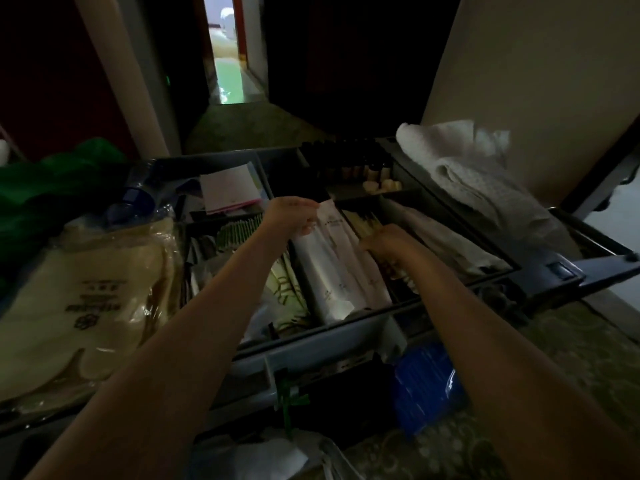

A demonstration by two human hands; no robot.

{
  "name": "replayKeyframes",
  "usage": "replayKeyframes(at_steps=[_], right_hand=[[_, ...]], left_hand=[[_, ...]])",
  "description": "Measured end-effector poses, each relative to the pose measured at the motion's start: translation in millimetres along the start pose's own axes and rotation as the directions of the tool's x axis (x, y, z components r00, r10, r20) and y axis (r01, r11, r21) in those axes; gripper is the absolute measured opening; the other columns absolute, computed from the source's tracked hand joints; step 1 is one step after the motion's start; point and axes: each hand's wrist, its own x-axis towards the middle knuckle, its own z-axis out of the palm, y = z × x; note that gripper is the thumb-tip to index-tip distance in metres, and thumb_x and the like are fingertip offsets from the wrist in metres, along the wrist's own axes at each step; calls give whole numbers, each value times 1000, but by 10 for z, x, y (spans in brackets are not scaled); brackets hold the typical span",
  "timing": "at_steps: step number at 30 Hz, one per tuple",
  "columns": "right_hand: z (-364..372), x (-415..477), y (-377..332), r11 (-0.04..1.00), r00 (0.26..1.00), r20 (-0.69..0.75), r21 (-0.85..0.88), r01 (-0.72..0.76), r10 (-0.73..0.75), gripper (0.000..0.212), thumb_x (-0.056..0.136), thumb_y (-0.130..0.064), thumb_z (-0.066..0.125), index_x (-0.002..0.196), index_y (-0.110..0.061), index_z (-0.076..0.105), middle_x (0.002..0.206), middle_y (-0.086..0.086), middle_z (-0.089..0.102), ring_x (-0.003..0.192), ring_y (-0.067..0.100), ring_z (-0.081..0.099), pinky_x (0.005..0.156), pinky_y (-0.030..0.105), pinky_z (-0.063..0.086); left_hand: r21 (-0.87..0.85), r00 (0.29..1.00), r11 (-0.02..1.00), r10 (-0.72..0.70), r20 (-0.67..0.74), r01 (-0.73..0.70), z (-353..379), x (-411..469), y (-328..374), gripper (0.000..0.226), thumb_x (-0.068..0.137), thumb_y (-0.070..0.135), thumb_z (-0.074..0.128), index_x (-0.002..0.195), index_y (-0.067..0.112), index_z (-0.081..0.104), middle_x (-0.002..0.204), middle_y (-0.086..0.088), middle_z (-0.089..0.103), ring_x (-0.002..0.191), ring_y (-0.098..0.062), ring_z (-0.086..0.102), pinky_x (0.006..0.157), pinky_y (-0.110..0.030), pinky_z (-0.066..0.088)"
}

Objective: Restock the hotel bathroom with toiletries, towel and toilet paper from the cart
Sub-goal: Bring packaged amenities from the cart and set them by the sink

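Bare forearms reach over the grey cart tray [311, 336] into its divided compartments. Left grip [289, 216] pinches the top edge of a long white packet [330, 237] lying in the middle compartment. Right grip [388, 242] curls down among slim yellowish packets [360, 220] just beside it, hold indeterminable in the dim light; folded white towels [464, 174] lie at the cart's right end.

Over the grey plastic cart tray [313, 336], the left hand [291, 216] pinches the top of a long white paper sachet [334, 261]. The right hand [388, 242] reaches into the neighbouring compartment, its fingers hidden. Folded white towels [467, 168] lie far right.
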Motion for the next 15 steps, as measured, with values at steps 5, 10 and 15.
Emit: replayKeyframes(at_steps=[5, 10, 15], right_hand=[[-88, 132, 58, 988, 997, 5, -133, 76, -76, 55, 95, -33, 49, 136, 3, 41, 134, 19, 50, 117, 32, 51, 79, 28, 39], [-119, 132, 176, 969, 988, 85, -199, 144, -129, 37, 93, -31, 52, 114, -1, 57, 120, 18, 59, 94, 28, 57, 68, 27, 42], [-241, 158, 287, 993, 990, 72, -1, 121, -121, 49, 94, -28, 52, 132, 1, 46, 133, 16, 51, 119, 29, 51, 76, 25, 37]], left_hand=[[57, 991, 998, 18, -132, -10, 108, 96, -50, 13, 88, -4, 54, 92, 7, 62, 65, -6, 52, 58, -12, 50, 44, -11, 47], [79, 994, 997, 22, -109, -14, 332, 128, -61, 10, 91, -1, 52, 93, 6, 58, 68, -4, 52, 61, -11, 50, 49, -12, 48], [104, 995, 994, 32, -97, -22, 516, 159, -77, 9, 91, 1, 54, 90, 7, 61, 69, -4, 54, 62, -10, 52, 49, -12, 49]])
